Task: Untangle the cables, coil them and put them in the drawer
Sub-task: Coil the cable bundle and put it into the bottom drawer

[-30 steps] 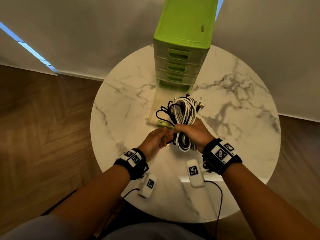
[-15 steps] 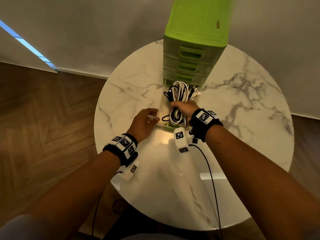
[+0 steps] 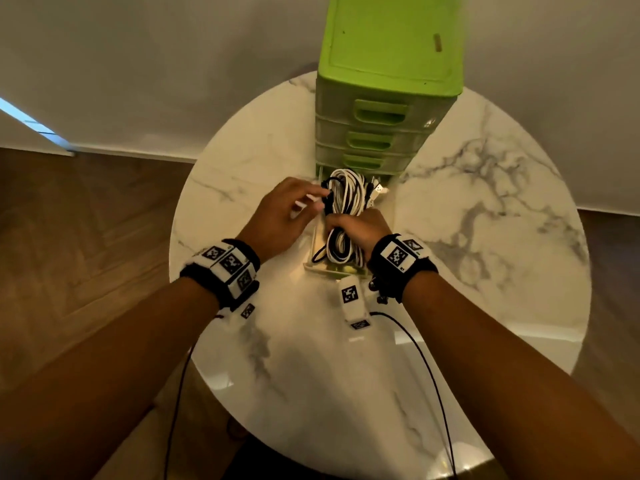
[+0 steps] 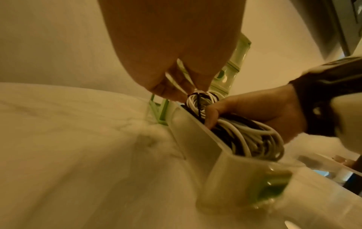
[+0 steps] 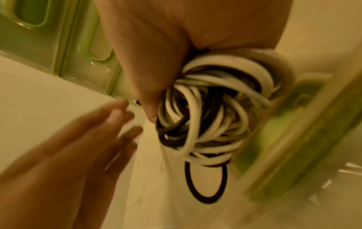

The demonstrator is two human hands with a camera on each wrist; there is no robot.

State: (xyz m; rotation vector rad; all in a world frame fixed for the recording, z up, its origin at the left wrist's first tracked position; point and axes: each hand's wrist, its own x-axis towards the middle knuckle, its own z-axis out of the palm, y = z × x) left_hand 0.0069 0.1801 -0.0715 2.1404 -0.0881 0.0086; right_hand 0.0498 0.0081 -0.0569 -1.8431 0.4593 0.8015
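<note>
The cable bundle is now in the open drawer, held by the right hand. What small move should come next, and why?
Probably the right hand should let go of the cable bundle and lift out: the coil already lies inside the open bottom drawer, and the left hand is touching its far loops, which may steady it.

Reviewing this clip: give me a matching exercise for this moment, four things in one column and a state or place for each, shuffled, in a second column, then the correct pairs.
Things:
1. right hand
2. left hand
3. bottom drawer
4. upper drawers

States or places:
A. closed, in the green drawer unit
B. pulled out on the marble table, cable bundle partly inside
C. grips the black and white cable bundle
D. fingers extended beside the bundle's top

Pairs: 1-C, 2-D, 3-B, 4-A
</note>
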